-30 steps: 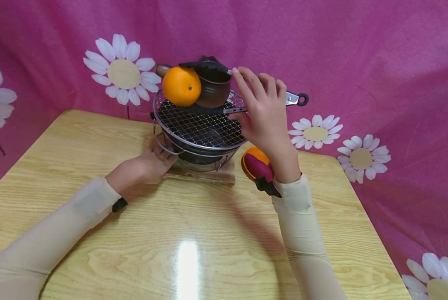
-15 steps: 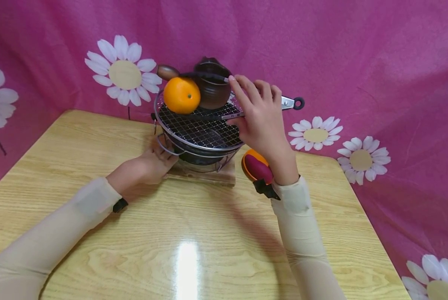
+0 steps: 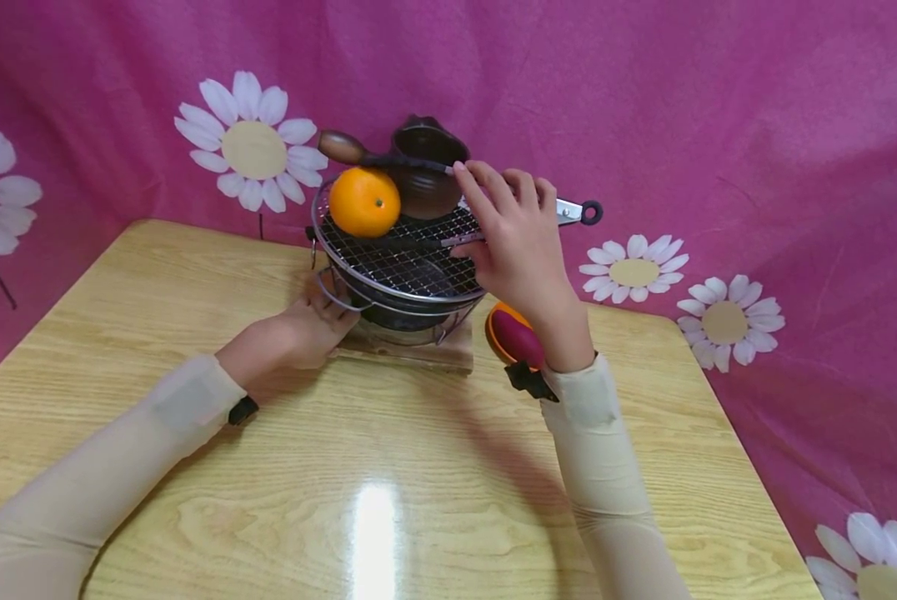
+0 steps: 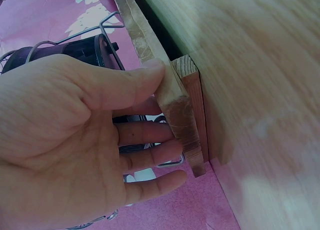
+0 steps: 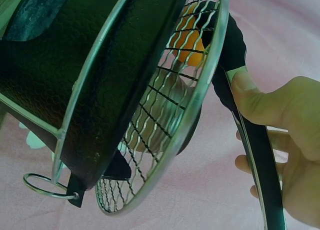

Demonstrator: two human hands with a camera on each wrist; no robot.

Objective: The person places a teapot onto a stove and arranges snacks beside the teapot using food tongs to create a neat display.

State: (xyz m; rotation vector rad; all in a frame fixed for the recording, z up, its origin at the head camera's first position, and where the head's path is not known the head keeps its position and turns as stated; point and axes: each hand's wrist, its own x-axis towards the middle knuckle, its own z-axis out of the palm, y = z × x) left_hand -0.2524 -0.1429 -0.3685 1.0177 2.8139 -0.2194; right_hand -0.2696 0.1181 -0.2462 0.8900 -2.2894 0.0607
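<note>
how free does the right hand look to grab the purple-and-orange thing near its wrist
Probably not free: the right hand grips the tongs, whose arms lie on either side of the orange. The purple-and-orange thing looks close by, but the tongs likely must be put down first.

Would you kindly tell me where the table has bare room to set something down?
A broad free patch on the wooden table lies at the front, between the left sleeve and right sleeve. Another runs from the right sleeve toward the pink cloth. It is crowded at the back, where the orange, brown teapot and tongs cluster over the grill mesh.
</note>
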